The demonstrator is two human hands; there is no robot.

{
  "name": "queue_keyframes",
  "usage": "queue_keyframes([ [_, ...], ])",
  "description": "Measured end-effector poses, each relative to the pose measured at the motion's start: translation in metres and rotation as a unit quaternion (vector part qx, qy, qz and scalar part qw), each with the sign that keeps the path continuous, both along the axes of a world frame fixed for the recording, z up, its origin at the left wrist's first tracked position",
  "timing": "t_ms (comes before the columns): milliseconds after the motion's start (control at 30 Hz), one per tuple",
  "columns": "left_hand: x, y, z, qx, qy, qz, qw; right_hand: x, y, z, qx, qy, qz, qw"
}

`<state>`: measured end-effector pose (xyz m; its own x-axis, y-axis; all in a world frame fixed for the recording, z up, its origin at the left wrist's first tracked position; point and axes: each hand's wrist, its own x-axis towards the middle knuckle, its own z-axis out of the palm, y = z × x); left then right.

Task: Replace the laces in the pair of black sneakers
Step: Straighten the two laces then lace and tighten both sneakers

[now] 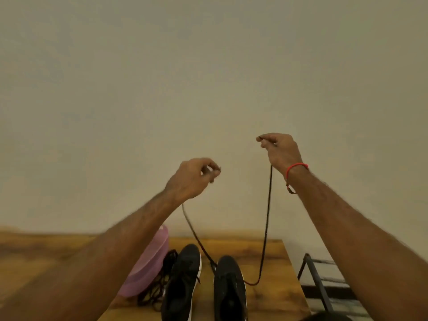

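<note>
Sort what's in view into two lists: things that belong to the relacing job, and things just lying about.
Part of the job:
- right sneaker, being laced
- left sneaker
- dark lace, its ends pinched and held up by the left hand and the right hand
- loose laces piled beside the left sneaker

Lying about:
- pink container
- black metal rack beside the table

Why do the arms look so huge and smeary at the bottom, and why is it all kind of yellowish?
Head view: the wide-angle lens stretches the forearms near the edges; the left hand and its part of the lace look smeared, probably by motion; the right hand is a little sharper; dim, warm light tints the wall and table yellowish, with soft shadows and no glare.
</note>
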<state>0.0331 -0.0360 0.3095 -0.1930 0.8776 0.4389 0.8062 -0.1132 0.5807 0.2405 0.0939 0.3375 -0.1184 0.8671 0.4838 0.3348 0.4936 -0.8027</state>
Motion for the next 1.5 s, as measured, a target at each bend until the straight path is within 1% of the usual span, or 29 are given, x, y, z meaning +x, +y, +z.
queue_keyframes([
  [67,-0.005,-0.003,-0.041,-0.114,0.036,-0.006,0.993,0.001,-0.003,-0.025,-0.011,-0.030,-0.008,0.999],
  [100,-0.006,-0.005,-0.064,-0.158,0.032,-0.008,0.987,0.000,-0.005,-0.040,-0.020,-0.046,-0.006,0.999],
  [167,-0.006,-0.008,-0.108,-0.216,0.009,-0.002,0.976,-0.003,-0.010,-0.075,-0.047,-0.088,0.007,0.995],
  [267,-0.007,-0.011,-0.168,-0.251,-0.017,0.027,0.967,-0.007,-0.012,-0.142,-0.103,-0.130,0.037,0.985],
  [367,-0.010,-0.011,-0.222,-0.288,-0.009,0.050,0.956,-0.008,-0.017,-0.206,-0.162,-0.151,0.048,0.974],
  [467,-0.006,-0.010,-0.267,-0.350,0.042,0.072,0.933,-0.009,-0.021,-0.261,-0.204,-0.192,0.059,0.958],
  [500,-0.003,-0.009,-0.276,-0.356,0.068,0.082,0.928,-0.008,-0.021,-0.277,-0.213,-0.213,0.055,0.952],
  [533,0.000,-0.009,-0.284,-0.340,0.086,0.092,0.932,-0.008,-0.020,-0.291,-0.223,-0.235,0.052,0.945],
  [600,0.006,-0.008,-0.291,-0.280,0.088,0.094,0.951,-0.010,-0.019,-0.309,-0.240,-0.290,0.053,0.925],
  [667,0.013,-0.005,-0.292,-0.260,0.083,0.079,0.959,-0.015,-0.016,-0.314,-0.235,-0.324,0.062,0.915],
  [733,0.019,-0.002,-0.294,-0.284,0.084,0.060,0.953,-0.021,-0.014,-0.312,-0.226,-0.318,0.088,0.916],
  [800,0.025,-0.001,-0.293,-0.312,0.094,0.052,0.944,-0.026,-0.014,-0.307,-0.243,-0.285,0.123,0.919],
  [833,0.027,0.000,-0.293,-0.324,0.092,0.051,0.940,-0.027,-0.015,-0.307,-0.254,-0.272,0.137,0.918],
  [900,0.028,0.001,-0.294,-0.342,0.072,0.052,0.936,-0.029,-0.020,-0.310,-0.267,-0.274,0.156,0.911],
  [967,0.027,0.003,-0.294,-0.347,0.038,0.049,0.936,-0.030,-0.024,-0.316,-0.269,-0.303,0.167,0.899],
  [1067,0.021,0.006,-0.295,-0.348,-0.061,0.034,0.935,-0.032,-0.027,-0.322,-0.264,-0.336,0.186,0.884],
  [1200,0.007,0.008,-0.295,-0.361,-0.122,0.023,0.924,-0.039,-0.031,-0.329,-0.256,-0.349,0.182,0.883],
  [1300,0.001,0.007,-0.299,-0.363,-0.196,0.038,0.910,-0.047,-0.038,-0.332,-0.253,-0.367,0.170,0.879],
  [1367,-0.002,0.007,-0.303,-0.364,-0.221,0.043,0.904,-0.049,-0.041,-0.334,-0.251,-0.377,0.172,0.875],
  [1500,-0.003,0.007,-0.307,-0.365,-0.240,0.044,0.898,-0.049,-0.043,-0.333,-0.243,-0.380,0.180,0.874],
])
